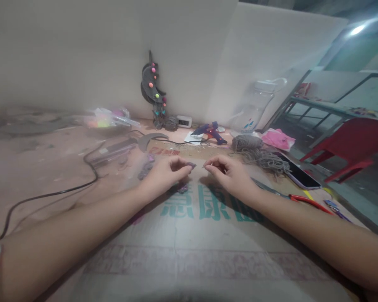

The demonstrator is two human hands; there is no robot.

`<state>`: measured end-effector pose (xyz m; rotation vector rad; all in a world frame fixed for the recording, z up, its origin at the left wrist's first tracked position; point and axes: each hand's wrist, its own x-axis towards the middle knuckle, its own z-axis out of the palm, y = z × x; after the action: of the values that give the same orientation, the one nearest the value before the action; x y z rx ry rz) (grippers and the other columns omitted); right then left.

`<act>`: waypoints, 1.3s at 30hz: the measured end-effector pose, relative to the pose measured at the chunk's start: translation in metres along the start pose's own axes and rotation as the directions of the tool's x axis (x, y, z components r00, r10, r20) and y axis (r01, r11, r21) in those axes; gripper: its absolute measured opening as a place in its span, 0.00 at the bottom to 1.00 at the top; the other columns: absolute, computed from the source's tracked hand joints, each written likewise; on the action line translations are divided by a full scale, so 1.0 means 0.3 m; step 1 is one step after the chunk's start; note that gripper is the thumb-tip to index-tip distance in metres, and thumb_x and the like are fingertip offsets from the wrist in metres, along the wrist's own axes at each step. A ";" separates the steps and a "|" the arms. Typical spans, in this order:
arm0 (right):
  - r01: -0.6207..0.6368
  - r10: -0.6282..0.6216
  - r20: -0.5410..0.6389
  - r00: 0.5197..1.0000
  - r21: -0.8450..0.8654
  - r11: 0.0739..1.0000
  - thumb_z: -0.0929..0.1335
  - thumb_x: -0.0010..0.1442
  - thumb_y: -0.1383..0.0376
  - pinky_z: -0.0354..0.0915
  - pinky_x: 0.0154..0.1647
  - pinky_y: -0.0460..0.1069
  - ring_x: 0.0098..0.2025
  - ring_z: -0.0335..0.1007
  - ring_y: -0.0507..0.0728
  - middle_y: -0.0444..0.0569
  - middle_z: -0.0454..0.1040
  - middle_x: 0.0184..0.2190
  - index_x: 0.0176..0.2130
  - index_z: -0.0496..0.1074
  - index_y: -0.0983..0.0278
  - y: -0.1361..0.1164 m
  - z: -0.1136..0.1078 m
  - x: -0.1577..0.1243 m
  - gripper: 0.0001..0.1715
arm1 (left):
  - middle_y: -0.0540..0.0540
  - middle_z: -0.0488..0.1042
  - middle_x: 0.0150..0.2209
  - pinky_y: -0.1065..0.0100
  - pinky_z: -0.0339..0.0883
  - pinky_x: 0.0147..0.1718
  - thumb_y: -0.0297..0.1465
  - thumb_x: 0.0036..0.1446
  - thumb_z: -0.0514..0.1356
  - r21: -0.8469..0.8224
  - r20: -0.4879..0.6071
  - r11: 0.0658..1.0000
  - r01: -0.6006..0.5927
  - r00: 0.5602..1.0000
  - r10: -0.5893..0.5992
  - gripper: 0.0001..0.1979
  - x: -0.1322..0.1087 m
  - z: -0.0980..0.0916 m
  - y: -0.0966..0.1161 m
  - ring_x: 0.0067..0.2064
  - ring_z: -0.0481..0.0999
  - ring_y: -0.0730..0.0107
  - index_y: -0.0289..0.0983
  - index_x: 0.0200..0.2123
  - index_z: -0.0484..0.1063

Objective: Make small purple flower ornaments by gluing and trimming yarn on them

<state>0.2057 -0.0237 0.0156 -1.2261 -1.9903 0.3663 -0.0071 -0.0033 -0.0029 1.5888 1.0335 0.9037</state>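
My left hand (170, 172) is closed in a pinch, with a small dark purple-grey piece (192, 165) sticking out past the thumb and forefinger. Facing it a short way off, my right hand (228, 172) pinches too; something thin and pale shows at its fingertips, too small to name. Both hands hover over a flattened cardboard sheet (176, 235) printed with green characters. Below my left hand lies a small purple piece (183, 188). Several grey-purple pieces (145, 167) rest just left of that hand, partly blurred.
Along the back are a purple glue gun (212, 132), a grey decorated crescent (151, 86), a clear bottle (256, 105) and plastic bags (110, 118). Grey yarn (264, 159), a phone (302, 174) and red-handled scissors (308, 202) lie right. A black cable (59, 192) crosses the left.
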 end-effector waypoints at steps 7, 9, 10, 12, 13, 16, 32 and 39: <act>0.144 -0.144 0.013 0.990 -0.084 0.986 0.67 0.63 0.63 0.64 0.30 0.46 0.28 0.71 0.52 0.46 0.78 0.28 0.36 0.75 0.62 0.009 0.004 -0.015 0.07 | 0.48 0.77 0.29 0.69 0.68 0.31 0.37 0.55 0.63 0.013 0.030 1.000 -0.022 0.999 0.021 0.11 0.000 0.005 -0.007 0.31 0.76 0.70 0.36 0.37 0.72; 0.145 -0.143 0.035 0.989 -0.084 0.986 0.67 0.64 0.62 0.65 0.30 0.46 0.29 0.73 0.52 0.46 0.79 0.29 0.37 0.75 0.62 0.012 0.005 -0.021 0.07 | 0.49 0.76 0.30 0.69 0.67 0.30 0.38 0.56 0.62 0.023 0.045 1.000 -0.019 0.999 0.018 0.11 -0.005 0.007 -0.002 0.30 0.75 0.70 0.36 0.38 0.72; 0.140 -0.137 0.047 0.989 -0.080 0.987 0.67 0.64 0.62 0.65 0.30 0.45 0.30 0.74 0.52 0.46 0.79 0.30 0.38 0.74 0.62 0.013 0.006 -0.024 0.08 | 0.48 0.76 0.30 0.69 0.67 0.30 0.38 0.56 0.62 0.031 0.051 0.999 -0.018 0.999 0.016 0.11 -0.007 0.008 0.001 0.30 0.74 0.70 0.36 0.37 0.72; 0.131 -0.127 0.058 0.990 -0.068 0.989 0.66 0.64 0.62 0.66 0.30 0.45 0.30 0.75 0.52 0.46 0.80 0.30 0.38 0.74 0.62 0.013 0.007 -0.027 0.07 | 0.48 0.76 0.30 0.69 0.66 0.30 0.40 0.57 0.61 0.049 0.062 0.999 -0.019 0.998 0.016 0.12 -0.010 0.009 0.006 0.31 0.74 0.70 0.36 0.36 0.72; 0.131 -0.127 0.060 0.990 -0.065 0.989 0.66 0.64 0.63 0.66 0.30 0.45 0.30 0.75 0.52 0.46 0.80 0.30 0.38 0.74 0.62 0.013 0.007 -0.028 0.07 | 0.47 0.76 0.30 0.69 0.66 0.30 0.41 0.58 0.61 0.057 0.068 0.998 -0.019 0.998 0.015 0.13 -0.011 0.009 0.008 0.31 0.74 0.70 0.35 0.35 0.72; 0.147 -0.144 0.049 0.988 -0.073 0.986 0.66 0.64 0.63 0.67 0.30 0.45 0.30 0.75 0.52 0.46 0.80 0.30 0.38 0.74 0.62 0.012 0.006 -0.027 0.07 | 0.46 0.78 0.32 0.68 0.66 0.32 0.44 0.59 0.60 0.079 0.097 0.997 -0.028 0.995 0.020 0.16 -0.013 0.008 0.007 0.32 0.75 0.69 0.36 0.36 0.72; 0.290 -0.270 0.127 0.954 -0.185 0.939 0.65 0.66 0.63 0.66 0.33 0.46 0.31 0.74 0.52 0.46 0.80 0.32 0.38 0.75 0.61 0.029 0.004 -0.021 0.09 | 0.46 0.80 0.33 0.67 0.67 0.33 0.42 0.59 0.59 0.188 0.108 0.975 -0.122 0.989 0.103 0.14 -0.016 0.010 0.002 0.33 0.77 0.66 0.37 0.37 0.76; 0.266 -0.258 0.069 0.964 -0.153 0.952 0.66 0.65 0.63 0.68 0.35 0.48 0.33 0.77 0.55 0.49 0.80 0.35 0.46 0.72 0.60 0.036 0.013 -0.031 0.10 | 0.46 0.79 0.33 0.69 0.66 0.32 0.41 0.59 0.59 0.210 0.095 0.971 -0.117 0.991 0.099 0.14 -0.017 0.008 0.005 0.33 0.75 0.68 0.37 0.37 0.76</act>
<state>0.2122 -0.0259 0.0024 -1.0374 -2.2271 0.1044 -0.0065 -0.0091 -0.0022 1.8634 1.0204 0.8110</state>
